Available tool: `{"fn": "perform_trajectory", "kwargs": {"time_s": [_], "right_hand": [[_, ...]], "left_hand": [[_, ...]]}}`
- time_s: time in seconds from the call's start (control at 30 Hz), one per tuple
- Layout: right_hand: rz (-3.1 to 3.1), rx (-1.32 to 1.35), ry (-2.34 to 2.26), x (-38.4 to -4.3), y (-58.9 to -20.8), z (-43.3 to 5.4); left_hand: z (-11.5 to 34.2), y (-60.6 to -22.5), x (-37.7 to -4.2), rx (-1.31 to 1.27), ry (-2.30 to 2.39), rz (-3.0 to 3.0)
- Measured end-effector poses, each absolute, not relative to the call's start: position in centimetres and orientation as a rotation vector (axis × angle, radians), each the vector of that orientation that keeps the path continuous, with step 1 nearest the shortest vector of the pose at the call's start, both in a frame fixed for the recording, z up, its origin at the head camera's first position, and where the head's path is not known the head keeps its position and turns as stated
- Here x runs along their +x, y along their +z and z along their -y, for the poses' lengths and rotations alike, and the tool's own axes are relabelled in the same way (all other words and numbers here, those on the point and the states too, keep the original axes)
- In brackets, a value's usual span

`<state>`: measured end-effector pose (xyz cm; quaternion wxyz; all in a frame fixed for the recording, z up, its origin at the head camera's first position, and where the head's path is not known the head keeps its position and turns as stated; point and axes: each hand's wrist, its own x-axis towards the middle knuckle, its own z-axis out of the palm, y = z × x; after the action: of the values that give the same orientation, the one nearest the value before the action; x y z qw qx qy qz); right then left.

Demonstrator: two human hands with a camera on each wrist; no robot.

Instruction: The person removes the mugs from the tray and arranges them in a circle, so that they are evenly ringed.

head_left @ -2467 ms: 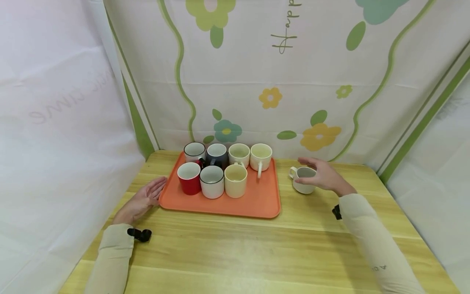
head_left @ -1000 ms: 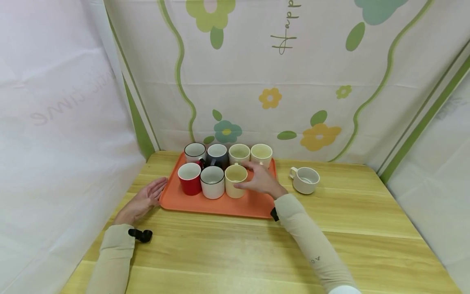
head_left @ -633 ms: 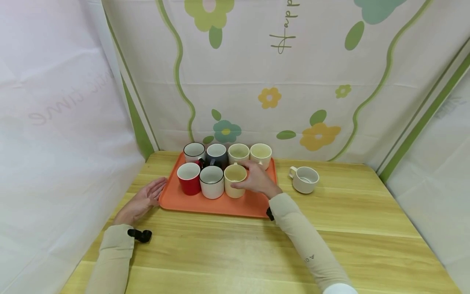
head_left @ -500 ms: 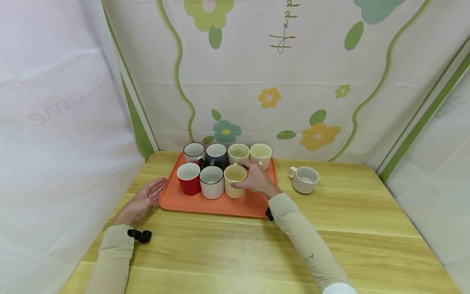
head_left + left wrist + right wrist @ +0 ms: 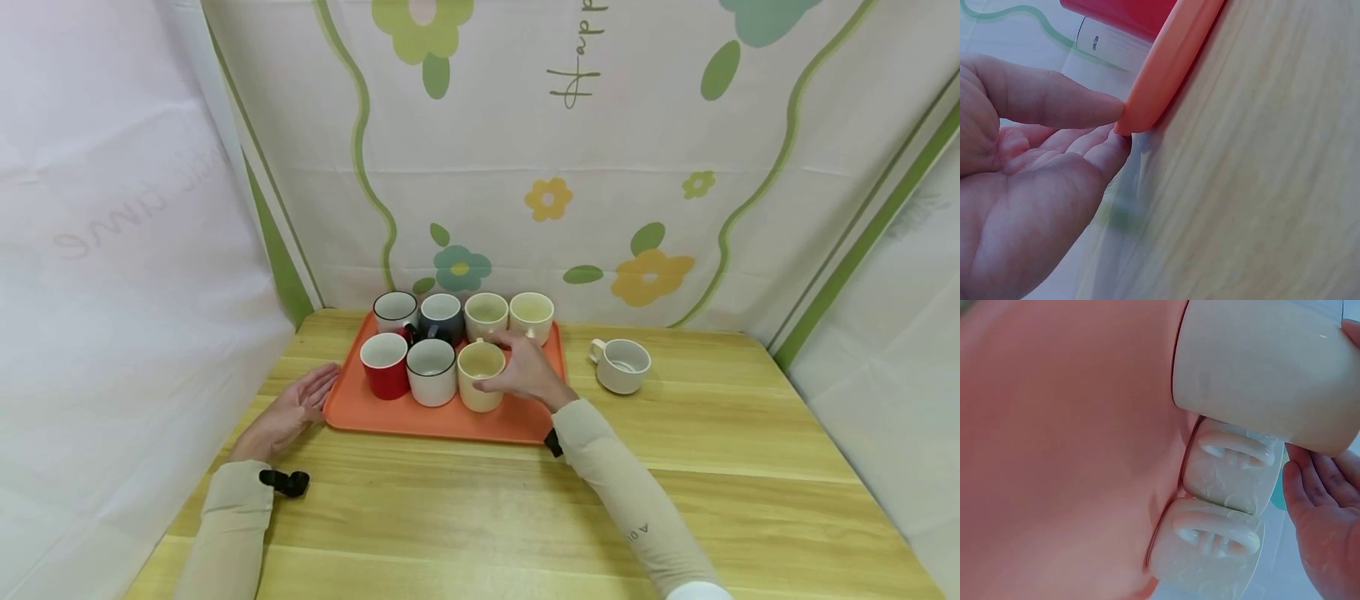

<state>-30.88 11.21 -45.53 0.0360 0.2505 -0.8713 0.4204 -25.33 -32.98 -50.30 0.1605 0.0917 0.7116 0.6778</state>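
My right hand [image 5: 525,372] holds a pale yellow mug [image 5: 478,396] at the front of the orange tray [image 5: 442,427], thumb on the near side and fingers on the far side. In the right wrist view, that smooth mug [image 5: 1260,372] is between the thumb and fingers of the hand [image 5: 1332,519]. My left hand [image 5: 288,410] is at the tray's left edge. From the left wrist, the thumb and a finger of that hand [image 5: 1029,169] pinch the tray's corner [image 5: 1160,75]. To the left of the yellow mug stand a white mug with a black rim [image 5: 432,387] and a red mug [image 5: 387,379].
Behind them on the tray stand a white mug [image 5: 392,315], a dark grey mug [image 5: 444,323] and two cream mugs, one greenish [image 5: 480,321] and one yellowish [image 5: 531,321]. A short white cup [image 5: 621,377] stands on the wooden table [image 5: 720,433]. Printed curtains [image 5: 487,133] enclose the back and sides.
My right hand left the white cup on the table, reached over to the yellow mug, and has now shifted it slightly toward me. The left hand stays at the tray edge.
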Motion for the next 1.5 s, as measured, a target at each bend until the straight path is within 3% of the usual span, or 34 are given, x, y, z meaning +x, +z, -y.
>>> {"fn": "perform_trajectory", "kwargs": {"time_s": [0.63,0.93,1.5], "right_hand": [[2.647,0.784,1.295,-27.9,-43.6,-15.3],[2.62,0.8,1.255,-25.8,-40.2,-20.8],[2.597,0.545,1.119,-22.2,-34.3,-32.9]], "left_hand": [[33.2,-50.3,-25.3,0.235,1.917,-2.054],[33.2,-50.3,-25.5,0.233,1.936,-2.037],[33.1,-50.1,-25.3,0.249,1.937,-2.037]]}}
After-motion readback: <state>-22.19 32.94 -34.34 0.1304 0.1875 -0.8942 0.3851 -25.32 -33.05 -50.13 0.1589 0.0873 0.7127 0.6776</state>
